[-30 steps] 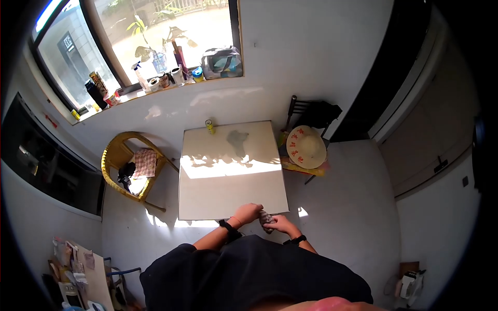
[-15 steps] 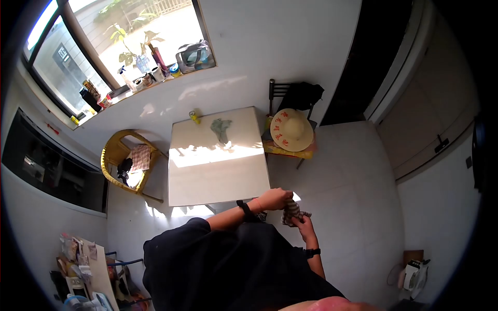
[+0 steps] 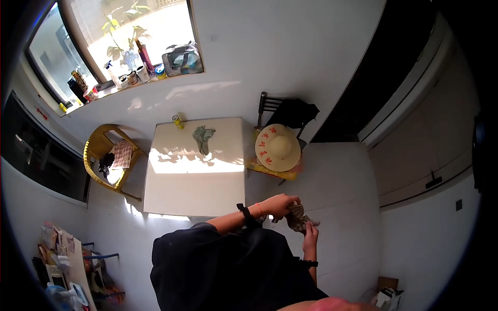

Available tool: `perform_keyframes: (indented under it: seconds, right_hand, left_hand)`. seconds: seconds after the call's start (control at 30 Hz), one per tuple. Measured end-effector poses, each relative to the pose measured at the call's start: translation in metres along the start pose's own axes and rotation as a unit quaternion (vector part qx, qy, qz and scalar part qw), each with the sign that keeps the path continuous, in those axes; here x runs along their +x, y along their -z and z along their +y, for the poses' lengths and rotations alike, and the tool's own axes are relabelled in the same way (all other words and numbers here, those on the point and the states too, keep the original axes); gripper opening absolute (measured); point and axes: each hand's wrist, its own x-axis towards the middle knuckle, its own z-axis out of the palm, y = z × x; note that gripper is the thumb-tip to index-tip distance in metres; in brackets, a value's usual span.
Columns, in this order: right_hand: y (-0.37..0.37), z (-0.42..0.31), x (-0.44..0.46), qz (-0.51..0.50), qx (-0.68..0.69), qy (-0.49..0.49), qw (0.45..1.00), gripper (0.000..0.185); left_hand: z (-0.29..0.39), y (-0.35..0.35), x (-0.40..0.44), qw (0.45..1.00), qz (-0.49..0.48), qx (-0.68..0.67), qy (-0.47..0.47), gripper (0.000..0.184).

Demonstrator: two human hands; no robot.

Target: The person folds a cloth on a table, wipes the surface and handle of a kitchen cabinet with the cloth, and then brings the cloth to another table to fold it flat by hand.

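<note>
A brown-and-cream striped cloth [image 3: 296, 217] hangs between my two hands, bunched and creased, beyond the right front corner of the table [image 3: 197, 192]. My left hand [image 3: 280, 205] has its fingers closed on the cloth's upper end. Lower down and to the right, my right hand [image 3: 310, 236] pinches its other end. Whether the cloth is a rag or a garment cannot be made out. On the table lie a crumpled grey-green cloth [image 3: 203, 139] and, near the back edge, a yellow can [image 3: 178, 122].
A straw hat [image 3: 277, 147] with red characters rests on a chair right of the table. To the left stands a yellow wicker chair [image 3: 93, 147] with a checked cloth. Bottles and cups line the windowsill [image 3: 109, 92]. A cluttered side table [image 3: 78, 259] stands at lower left.
The view has swung so that the table and chairs sit further left. The striped cloth is more spread between my hands, which both still hold it.
</note>
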Motion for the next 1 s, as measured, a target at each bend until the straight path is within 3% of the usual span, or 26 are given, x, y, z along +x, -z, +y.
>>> perform_keyframes:
  seconds: [0.07,0.1,0.2,0.23,0.33,0.37,0.47,0.5,0.57,0.6,0.63,0.7,0.77,0.87,0.97,1.0]
  right_hand:
    - [0.02,-0.002,0.034,0.009,-0.194,-0.037,0.98,0.038]
    - [0.024,-0.016,0.046,-0.009,-0.344,-0.057,0.937,0.037]
    - [0.02,-0.046,0.073,-0.094,-0.53,0.021,0.843,0.032]
    - [0.02,-0.049,0.082,-0.076,-0.552,0.043,0.829,0.03]
    - [0.029,-0.065,0.106,-0.064,-0.432,0.066,0.897,0.038]
    - [0.016,-0.102,0.105,-0.024,-0.347,0.029,0.937,0.035]
    - [0.048,-0.091,0.144,0.001,-0.367,0.079,0.927,0.046]
    - [0.054,-0.098,0.155,-0.009,-0.346,0.068,0.936,0.047]
    - [0.068,-0.11,0.172,-0.033,-0.306,0.044,0.951,0.049]
    - [0.079,-0.102,0.187,-0.039,-0.306,0.102,0.946,0.05]
    - [0.089,-0.099,0.199,-0.048,-0.287,0.084,0.953,0.049]
    - [0.102,-0.127,0.215,-0.048,-0.322,0.086,0.942,0.037]
    - [0.155,-0.134,0.252,-0.071,-0.223,0.062,0.97,0.03]
    - [0.205,-0.163,0.286,-0.08,-0.06,0.063,0.993,0.017]
    - [0.261,-0.166,0.321,-0.053,-0.031,0.103,0.993,0.014]
    - [0.276,-0.18,0.327,-0.049,0.001,0.094,0.994,0.015]
  left_hand:
    - [-0.015,0.004,0.032,0.999,-0.023,0.023,0.008,0.044]
    - [-0.011,0.011,0.047,0.999,-0.038,0.014,0.008,0.042]
    - [-0.011,0.018,0.092,0.997,-0.053,-0.047,-0.029,0.041]
    - [-0.011,0.015,0.106,0.995,-0.061,-0.067,-0.028,0.042]
    - [0.005,0.014,0.148,0.988,-0.138,-0.075,0.006,0.045]
    - [0.017,0.016,0.16,0.983,-0.167,-0.075,0.004,0.045]
    - [0.038,0.014,0.2,0.967,-0.228,-0.093,0.059,0.045]
    - [0.035,0.004,0.212,0.981,-0.17,-0.09,-0.036,0.047]
    - [0.024,-0.004,0.24,0.978,-0.178,-0.112,0.001,0.047]
    - [0.026,-0.011,0.252,0.975,-0.181,-0.126,0.021,0.048]
    - [0.011,-0.025,0.268,0.977,-0.166,-0.127,0.033,0.045]
    - [-0.001,-0.041,0.299,0.992,-0.118,-0.024,0.035,0.044]
    - [-0.016,-0.052,0.344,0.994,-0.075,0.068,0.035,0.04]
    - [0.012,-0.049,0.39,0.985,-0.062,0.151,0.054,0.033]
    - [0.046,-0.049,0.429,0.975,-0.084,0.142,0.15,0.027]
    - [0.047,-0.05,0.438,0.973,-0.085,0.171,0.133,0.028]
